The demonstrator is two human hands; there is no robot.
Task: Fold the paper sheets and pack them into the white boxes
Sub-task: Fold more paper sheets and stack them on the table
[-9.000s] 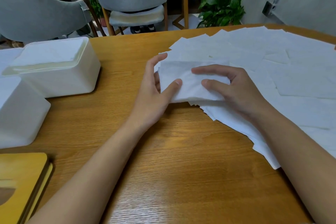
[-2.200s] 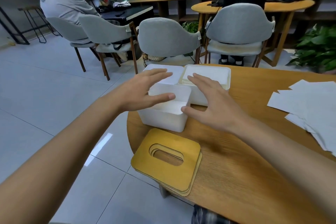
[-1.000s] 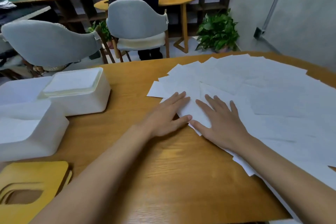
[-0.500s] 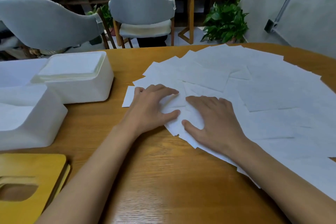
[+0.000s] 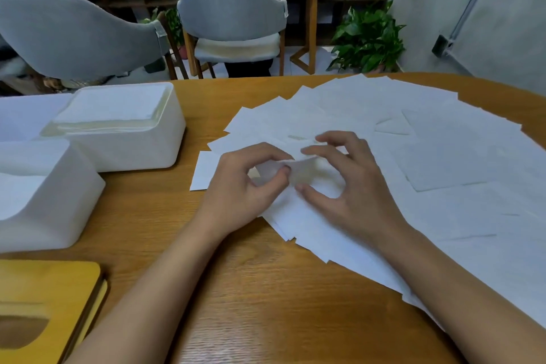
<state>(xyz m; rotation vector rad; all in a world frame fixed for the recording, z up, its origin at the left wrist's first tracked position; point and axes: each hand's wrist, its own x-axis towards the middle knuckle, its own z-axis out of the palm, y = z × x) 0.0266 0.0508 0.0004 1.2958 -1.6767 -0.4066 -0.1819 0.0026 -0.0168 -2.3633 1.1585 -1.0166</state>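
Several white paper sheets (image 5: 413, 156) lie fanned over the right half of the wooden table. My left hand (image 5: 245, 186) and my right hand (image 5: 345, 183) sit at the fan's near left edge, both pinching one sheet (image 5: 298, 168) that bulges up between the fingertips. A white box (image 5: 124, 133) packed to the rim with folded paper stands at the left. Nearer me, another white box (image 5: 44, 195) holds folded paper lower inside.
A stack of yellow wooden lids (image 5: 44, 313) with oval slots lies at the near left corner. A third white box (image 5: 23, 115) shows at the far left edge. Grey chairs (image 5: 230, 9), a small round table and a potted plant (image 5: 369, 41) stand beyond the table.
My hands lay flat on the sheets a moment ago. Now their fingers have curled and lifted one sheet off the pile. Earlier I was at the white boxes.
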